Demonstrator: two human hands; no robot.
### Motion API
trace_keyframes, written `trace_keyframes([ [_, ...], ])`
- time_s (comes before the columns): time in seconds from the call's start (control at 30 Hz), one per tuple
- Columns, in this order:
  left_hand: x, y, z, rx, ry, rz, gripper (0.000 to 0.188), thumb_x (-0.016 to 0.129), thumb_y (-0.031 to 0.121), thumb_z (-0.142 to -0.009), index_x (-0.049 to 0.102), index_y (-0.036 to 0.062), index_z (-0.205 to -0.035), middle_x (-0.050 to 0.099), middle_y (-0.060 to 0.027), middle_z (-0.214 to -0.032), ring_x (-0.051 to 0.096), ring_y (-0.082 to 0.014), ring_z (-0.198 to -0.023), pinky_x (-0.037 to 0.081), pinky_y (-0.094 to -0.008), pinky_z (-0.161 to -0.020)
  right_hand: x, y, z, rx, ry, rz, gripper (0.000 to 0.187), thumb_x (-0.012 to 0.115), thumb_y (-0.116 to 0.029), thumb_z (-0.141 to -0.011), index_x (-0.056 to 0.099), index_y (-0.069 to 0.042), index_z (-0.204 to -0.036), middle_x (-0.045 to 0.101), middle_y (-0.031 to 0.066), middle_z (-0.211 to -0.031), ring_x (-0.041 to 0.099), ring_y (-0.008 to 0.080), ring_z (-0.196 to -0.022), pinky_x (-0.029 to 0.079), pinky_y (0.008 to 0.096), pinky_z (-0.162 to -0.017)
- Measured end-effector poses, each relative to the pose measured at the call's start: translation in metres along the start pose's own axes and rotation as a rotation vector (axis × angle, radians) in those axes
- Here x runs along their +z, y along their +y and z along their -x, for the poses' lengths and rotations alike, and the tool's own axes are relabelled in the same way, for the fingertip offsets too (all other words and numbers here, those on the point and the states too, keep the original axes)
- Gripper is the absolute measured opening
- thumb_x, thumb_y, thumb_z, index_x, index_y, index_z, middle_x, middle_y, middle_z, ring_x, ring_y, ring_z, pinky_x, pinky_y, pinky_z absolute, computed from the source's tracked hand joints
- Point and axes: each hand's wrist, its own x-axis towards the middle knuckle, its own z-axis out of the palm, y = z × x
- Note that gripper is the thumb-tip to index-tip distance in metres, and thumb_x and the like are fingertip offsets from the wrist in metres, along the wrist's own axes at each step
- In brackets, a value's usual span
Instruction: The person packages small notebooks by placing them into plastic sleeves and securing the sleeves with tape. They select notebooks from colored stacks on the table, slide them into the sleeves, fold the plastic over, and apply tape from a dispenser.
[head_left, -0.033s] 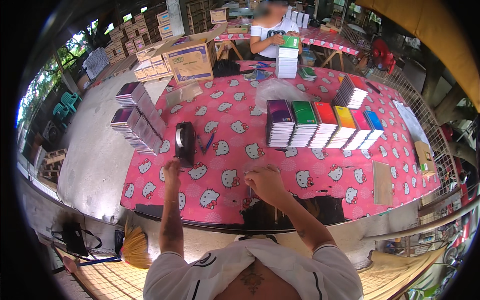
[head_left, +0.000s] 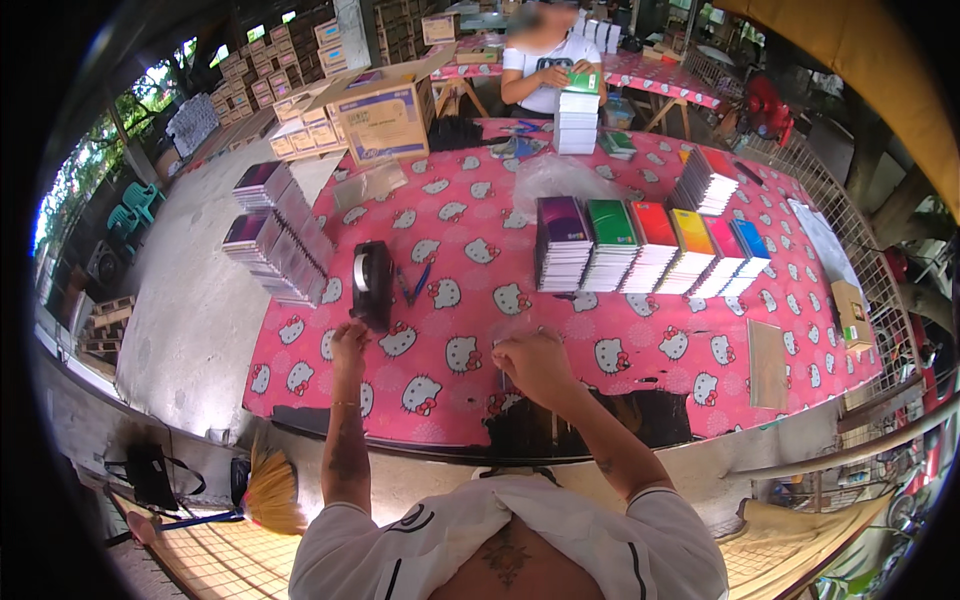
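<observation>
A black tape dispenser with a pale roll stands left of centre on the pink patterned tablecloth. My left hand is closed at its near end, fingertips pinched together; what they hold, if anything, is too small to make out. To the right, my right hand is curled closed above the cloth. Something clear and faint shows by its fingers, but its kind cannot be told. Beyond that hand, a row of notebook stacks has purple, green, red, yellow, pink and blue covers.
Wrapped purple notebook stacks stand at the table's left edge. Further back are an open carton, crumpled clear plastic and blue-handled scissors. Across the table a person handles a green notebook on a tall stack.
My right hand's fingers look slightly more curled. Both hands otherwise stay nearly in place, and the view has shifted a little. The person opposite has moved slightly.
</observation>
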Motion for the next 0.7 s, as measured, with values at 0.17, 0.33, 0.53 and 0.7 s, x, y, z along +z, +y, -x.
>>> trace_keyframes([
  [0.17, 0.014, 0.069, 0.01, 0.451, 0.02, -1.372, 0.02, 0.062, 0.022, -0.089, 0.068, 0.004, -0.095, 0.07, -0.0178, -0.076, 0.068, -0.0371, -0.069, 0.055, -0.0437, -0.062, -0.015, -0.002, 0.007, 0.084, -0.071, 0.103, 0.023, 0.069, -0.03, -0.085, 0.071, -0.014, -0.101, 0.071, 0.0069, -0.093, 0.067, 0.0275, -0.085, 0.044, 0.0453, -0.09],
  [0.33, 0.11, 0.147, 0.116, 0.556, -1.011, -0.129, 0.02, 0.065, 0.0, -0.091, 0.068, 0.0049, -0.11, 0.069, -0.0029, -0.102, 0.062, -0.0099, -0.087, 0.051, -0.0251, -0.076, -0.008, -0.002, 0.014, 0.054, 0.005, 0.19, 0.03, 0.07, -0.035, -0.084, 0.071, -0.016, -0.107, 0.071, 0.0055, -0.095, 0.066, 0.0269, -0.091, 0.04, 0.0465, -0.093],
  [0.53, 0.167, 0.169, 0.145, 0.494, -1.193, -0.196, 0.022, 0.071, 0.002, -0.086, 0.072, 0.0097, -0.107, 0.063, -0.0036, -0.107, 0.054, -0.0152, -0.109, 0.049, -0.0316, -0.088, -0.008, 0.001, 0.01, 0.037, 0.029, 0.134, 0.032, 0.075, -0.035, -0.079, 0.072, -0.014, -0.104, 0.07, 0.005, -0.098, 0.066, 0.0248, -0.093, 0.041, 0.0459, -0.092],
  [0.7, 0.162, 0.157, 0.131, 0.629, -1.131, -0.263, 0.018, 0.075, 0.004, -0.083, 0.077, 0.0143, -0.098, 0.055, -0.0068, -0.129, 0.044, -0.0221, -0.127, 0.04, -0.038, -0.101, -0.055, 0.029, 0.027, 0.223, 0.362, -0.197, 0.045, 0.085, -0.031, -0.069, 0.068, -0.014, -0.106, 0.062, 0.0104, -0.116, 0.063, 0.0285, -0.101, 0.043, 0.051, -0.09],
])
